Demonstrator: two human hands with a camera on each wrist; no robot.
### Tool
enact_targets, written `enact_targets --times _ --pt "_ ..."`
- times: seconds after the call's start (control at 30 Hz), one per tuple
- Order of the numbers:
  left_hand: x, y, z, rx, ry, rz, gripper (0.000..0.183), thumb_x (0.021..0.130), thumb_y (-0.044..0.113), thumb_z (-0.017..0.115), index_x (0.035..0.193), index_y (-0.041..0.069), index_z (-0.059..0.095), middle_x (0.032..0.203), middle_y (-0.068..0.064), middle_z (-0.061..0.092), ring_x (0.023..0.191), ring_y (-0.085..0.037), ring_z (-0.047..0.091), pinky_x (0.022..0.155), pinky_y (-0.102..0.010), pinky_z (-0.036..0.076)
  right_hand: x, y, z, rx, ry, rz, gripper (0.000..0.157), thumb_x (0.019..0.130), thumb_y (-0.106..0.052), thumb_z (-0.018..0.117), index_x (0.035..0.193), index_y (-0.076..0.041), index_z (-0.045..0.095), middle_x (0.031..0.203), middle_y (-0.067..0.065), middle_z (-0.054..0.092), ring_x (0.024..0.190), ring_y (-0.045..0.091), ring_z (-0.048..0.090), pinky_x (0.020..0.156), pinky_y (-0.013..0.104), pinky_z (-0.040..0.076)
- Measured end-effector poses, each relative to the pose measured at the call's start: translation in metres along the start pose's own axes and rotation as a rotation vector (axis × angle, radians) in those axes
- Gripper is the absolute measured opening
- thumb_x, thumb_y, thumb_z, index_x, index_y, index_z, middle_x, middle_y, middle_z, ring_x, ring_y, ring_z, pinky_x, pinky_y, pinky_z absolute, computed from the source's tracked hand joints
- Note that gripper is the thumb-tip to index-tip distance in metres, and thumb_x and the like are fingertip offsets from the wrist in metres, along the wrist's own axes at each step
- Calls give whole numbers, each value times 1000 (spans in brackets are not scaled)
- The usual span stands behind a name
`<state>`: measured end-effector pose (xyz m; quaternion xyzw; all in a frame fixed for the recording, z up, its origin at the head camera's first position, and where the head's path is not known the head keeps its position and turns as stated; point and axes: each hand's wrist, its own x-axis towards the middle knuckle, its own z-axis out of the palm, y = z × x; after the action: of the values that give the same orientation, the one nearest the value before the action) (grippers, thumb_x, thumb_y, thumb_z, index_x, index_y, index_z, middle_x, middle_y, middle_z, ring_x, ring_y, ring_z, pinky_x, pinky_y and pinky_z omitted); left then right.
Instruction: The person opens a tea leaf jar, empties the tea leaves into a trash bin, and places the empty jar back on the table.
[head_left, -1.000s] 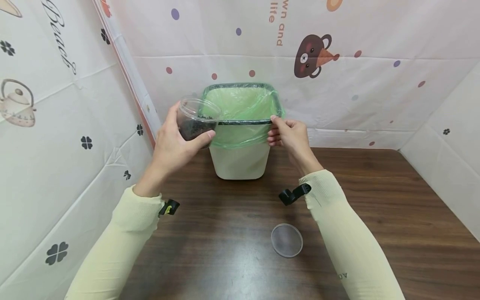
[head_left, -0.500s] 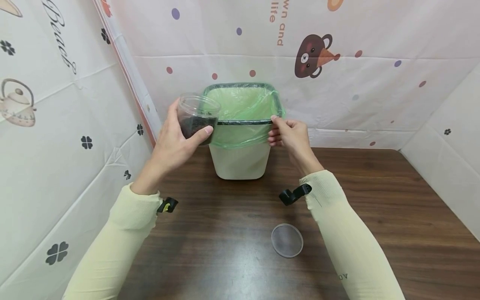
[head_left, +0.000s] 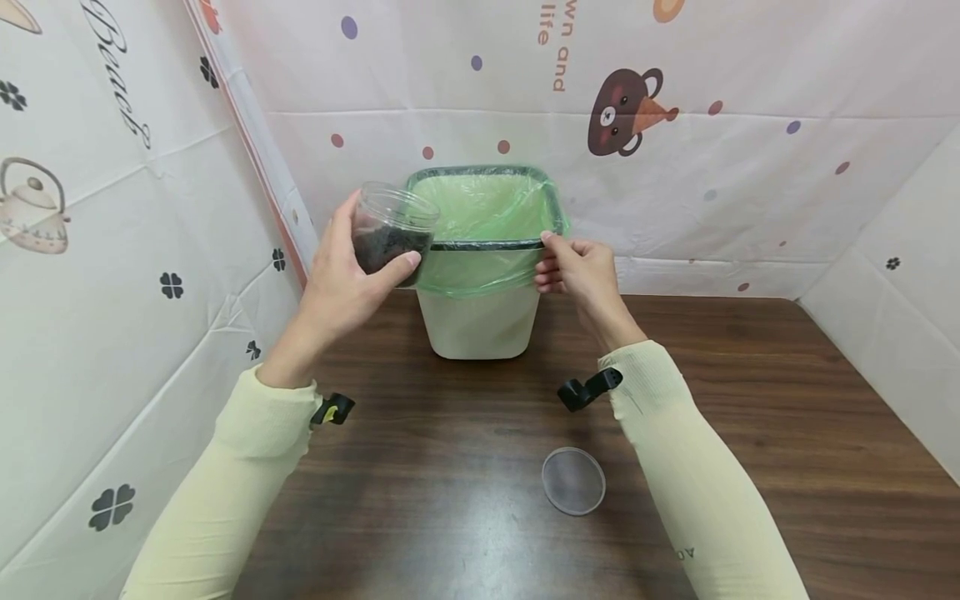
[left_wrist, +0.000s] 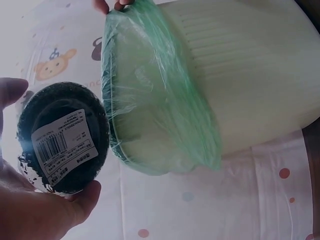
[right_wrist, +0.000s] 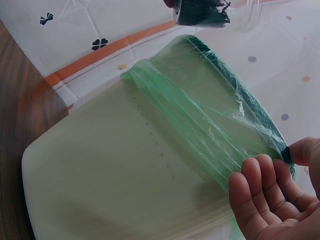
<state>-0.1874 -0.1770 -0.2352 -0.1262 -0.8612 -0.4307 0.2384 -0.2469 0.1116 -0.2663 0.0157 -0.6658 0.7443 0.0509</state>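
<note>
left hand (head_left: pixel 336 279) grips clear jar (head_left: pixel 392 236) | right hand (head_left: pixel 582 273) pinches crinkled liner (head_left: pixel 482 265)

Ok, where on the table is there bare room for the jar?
Bare table lies between the left sleeve and the lid, and right of the right sleeve, up to the sheet. It's crowded at the bin rim: jar, left hand and right hand.

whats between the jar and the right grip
The mouth of the bin, with the green bag lining it and folded over its rim, lies between the jar and the right grip; the head view shows this.
</note>
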Motion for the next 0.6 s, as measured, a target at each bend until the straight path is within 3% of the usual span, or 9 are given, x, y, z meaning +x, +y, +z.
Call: enact_targets --times 0.23,0.6 --pt "1 0 0 33 38 0 93 80 45 81 157 18 35 132 -6 53 120 -21 51 101 -44 38 0 1 0 3 1 2 31 97 -27 68 92 3 66 67 6 66 54 14 65 58 29 58" --pt "6 3 -3 54 55 -19 92 77 47 82 156 29 39 133 -7 55 117 -22 53 97 -45 38 0 1 0 2 4 12 32 97 -28 68 93 3 66 68 6 66 54 15 65 59 29 58"
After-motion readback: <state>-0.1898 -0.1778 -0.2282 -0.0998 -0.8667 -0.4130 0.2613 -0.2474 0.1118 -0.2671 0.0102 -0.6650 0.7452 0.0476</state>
